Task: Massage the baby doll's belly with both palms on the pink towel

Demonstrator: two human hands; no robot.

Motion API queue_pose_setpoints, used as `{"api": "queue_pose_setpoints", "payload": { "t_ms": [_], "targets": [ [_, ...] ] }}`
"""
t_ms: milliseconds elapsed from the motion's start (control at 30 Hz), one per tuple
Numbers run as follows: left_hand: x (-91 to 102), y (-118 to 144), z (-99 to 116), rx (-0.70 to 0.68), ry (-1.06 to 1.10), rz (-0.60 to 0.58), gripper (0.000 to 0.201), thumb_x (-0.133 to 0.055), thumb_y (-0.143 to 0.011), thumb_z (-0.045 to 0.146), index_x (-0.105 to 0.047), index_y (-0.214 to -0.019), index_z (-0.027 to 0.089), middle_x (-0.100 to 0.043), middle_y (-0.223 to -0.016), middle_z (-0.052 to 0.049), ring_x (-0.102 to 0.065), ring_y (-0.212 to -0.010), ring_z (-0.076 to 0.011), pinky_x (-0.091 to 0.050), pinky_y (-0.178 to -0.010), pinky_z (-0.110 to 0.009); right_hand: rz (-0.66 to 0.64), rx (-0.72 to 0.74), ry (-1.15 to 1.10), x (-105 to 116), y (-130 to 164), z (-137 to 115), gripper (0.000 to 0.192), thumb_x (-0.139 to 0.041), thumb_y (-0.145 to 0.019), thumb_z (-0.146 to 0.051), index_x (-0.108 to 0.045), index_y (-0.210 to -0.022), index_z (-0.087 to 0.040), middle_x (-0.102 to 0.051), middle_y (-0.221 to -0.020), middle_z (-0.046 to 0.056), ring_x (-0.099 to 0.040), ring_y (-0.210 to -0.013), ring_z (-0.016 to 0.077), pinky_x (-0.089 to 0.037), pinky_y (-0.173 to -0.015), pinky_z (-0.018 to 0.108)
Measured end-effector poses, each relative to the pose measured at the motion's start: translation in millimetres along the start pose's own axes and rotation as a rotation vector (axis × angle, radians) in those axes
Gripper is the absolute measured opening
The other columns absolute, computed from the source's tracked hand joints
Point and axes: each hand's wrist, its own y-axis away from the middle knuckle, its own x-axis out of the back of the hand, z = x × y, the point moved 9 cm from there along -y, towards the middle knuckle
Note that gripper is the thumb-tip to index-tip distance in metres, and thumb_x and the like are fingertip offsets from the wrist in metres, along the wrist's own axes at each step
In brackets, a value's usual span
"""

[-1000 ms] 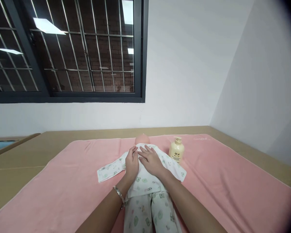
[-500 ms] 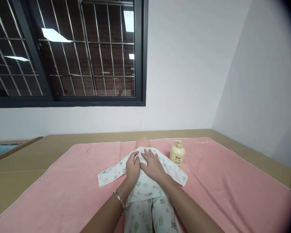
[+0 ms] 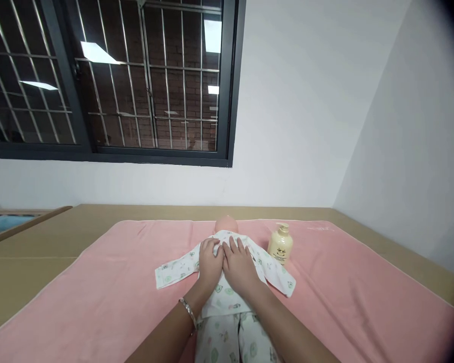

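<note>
Lying on pink cloth (image 3: 117, 287), bald doll (image 3: 226, 224) in white green-printed top (image 3: 225, 301) touched at chest by left hand (image 3: 211, 261), right hand (image 3: 239, 264), fingers extended; yellow pump bottle (image 3: 281, 247) placed right.

Matt cloth shirt (image 3: 227, 302) and sheet (image 3: 117, 282), smooth doll head (image 3: 226, 223), glossy plastic bottle (image 3: 280, 248) — polished metal bangle (image 3: 188, 310)

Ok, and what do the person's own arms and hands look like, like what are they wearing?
The left hand and right hand are bare, without gloves. No sleeves show on the left forearm or right forearm. A narrow, shiny, silver-coloured bracelet circles the left wrist; its finer details are too small to make out. The right wrist shows nothing worn.
</note>
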Motion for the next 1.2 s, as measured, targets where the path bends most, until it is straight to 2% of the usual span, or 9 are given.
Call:
{"api": "queue_pose_setpoints", "payload": {
  "t_ms": [133, 300, 433, 533, 600, 767, 833, 1000, 1200],
  "targets": [
    [1.6, 0.9, 3.3, -0.028, -0.094, 0.016, 0.014, -0.047, -0.085, 0.019, -0.061, -0.085, 0.02, -0.06, -0.092, -0.007, -0.056, -0.095, -0.0246, -0.048, -0.088, -0.044, -0.008, 0.015, -0.059, 4.8, -6.3, 10.1, 0.05, -0.033, -0.097, -0.034, -0.042, -0.145, -0.023, -0.029, -0.156, 0.006, -0.019, -0.145, 0.0303, -0.019, -0.115, 0.052],
    [0.8, 3.4, 5.6, -0.035, -0.214, 0.032, 0.016, -0.048, -0.086, 0.02, -0.06, -0.097, 0.017, -0.06, -0.098, -0.009, -0.053, -0.1, -0.0268, -0.045, -0.092, -0.048, 0.125, -0.08, -0.074, 18.7, -12.0, 31.8, 0.054, -0.034, -0.098, -0.038, -0.047, -0.141, -0.007, -0.04, -0.148, 0.016, -0.034, -0.139, 0.0274, -0.024, -0.115, 0.038],
    [0.0, 3.4, 2.6, 0.011, -0.239, 0.017, 0.024, -0.048, -0.087, 0.021, -0.058, -0.107, 0.014, -0.06, -0.105, -0.012, -0.052, -0.105, -0.0279, -0.044, -0.096, -0.049, 0.267, -0.044, 0.056, 30.6, -5.6, 22.7, 0.048, -0.035, -0.097, -0.033, -0.061, -0.126, -0.006, -0.053, -0.136, 0.019, -0.042, -0.132, 0.0289, -0.021, -0.116, 0.038],
    [-3.9, 2.3, 2.2, 0.016, -0.236, -0.036, 0.024, -0.045, -0.088, 0.021, -0.06, -0.106, 0.014, -0.06, -0.106, -0.012, -0.053, -0.106, -0.0277, -0.044, -0.098, -0.049, 0.259, -0.062, 0.049, 27.4, -4.7, 22.8, 0.048, -0.033, -0.097, -0.033, -0.063, -0.123, -0.006, -0.059, -0.128, 0.017, -0.048, -0.125, 0.0281, -0.026, -0.113, 0.036],
    [-6.5, 1.8, 2.4, 0.009, -0.223, -0.063, 0.026, -0.042, -0.089, 0.02, -0.061, -0.107, 0.014, -0.06, -0.109, -0.012, -0.053, -0.109, -0.0276, -0.043, -0.1, -0.048, 0.225, -0.105, 0.029, 21.2, -7.0, 28.8, 0.051, -0.035, -0.097, -0.036, -0.058, -0.129, -0.004, -0.057, -0.132, 0.018, -0.046, -0.128, 0.0291, -0.027, -0.112, 0.036],
    [-12.2, 3.0, -2.6, 0.031, -0.177, -0.1, 0.035, -0.038, -0.091, 0.021, -0.06, -0.118, 0.014, -0.06, -0.125, -0.013, -0.052, -0.122, -0.0263, -0.039, -0.109, -0.047, 0.142, -0.113, 0.016, 5.8, -14.6, 35.3, 0.057, -0.036, -0.095, -0.034, -0.043, -0.142, 0.0, -0.039, -0.148, 0.019, -0.028, -0.142, 0.0293, -0.018, -0.117, 0.041],
    [-14.7, 4.2, -6.7, 0.059, -0.184, -0.114, 0.038, -0.037, -0.091, 0.022, -0.059, -0.121, 0.014, -0.058, -0.131, -0.014, -0.049, -0.128, -0.0262, -0.036, -0.113, -0.046, 0.122, -0.101, 0.008, 4.2, -15.9, 34.6, 0.056, -0.034, -0.095, -0.032, -0.042, -0.143, -0.002, -0.038, -0.149, 0.019, -0.03, -0.141, 0.0284, -0.018, -0.117, 0.041],
    [-20.6, 6.2, -12.8, 0.082, -0.231, -0.153, 0.044, -0.038, -0.09, 0.022, -0.057, -0.128, 0.012, -0.054, -0.14, -0.014, -0.043, -0.135, -0.0252, -0.031, -0.117, -0.045, 0.135, -0.048, 0.05, 11.0, -16.0, 29.2, 0.051, -0.035, -0.094, -0.03, -0.053, -0.133, -0.003, -0.053, -0.136, 0.02, -0.044, -0.131, 0.0287, -0.024, -0.114, 0.039],
    [-24.2, 6.2, -11.7, 0.056, -0.311, -0.214, 0.048, -0.039, -0.091, 0.026, -0.053, -0.134, 0.009, -0.049, -0.144, -0.014, -0.039, -0.139, -0.0258, -0.028, -0.118, -0.045, 0.151, -0.063, -0.007, 5.0, -14.7, 35.1, 0.053, -0.034, -0.095, -0.032, -0.049, -0.138, -0.004, -0.047, -0.143, 0.016, -0.038, -0.137, 0.0275, -0.02, -0.117, 0.04]
  ]
}}
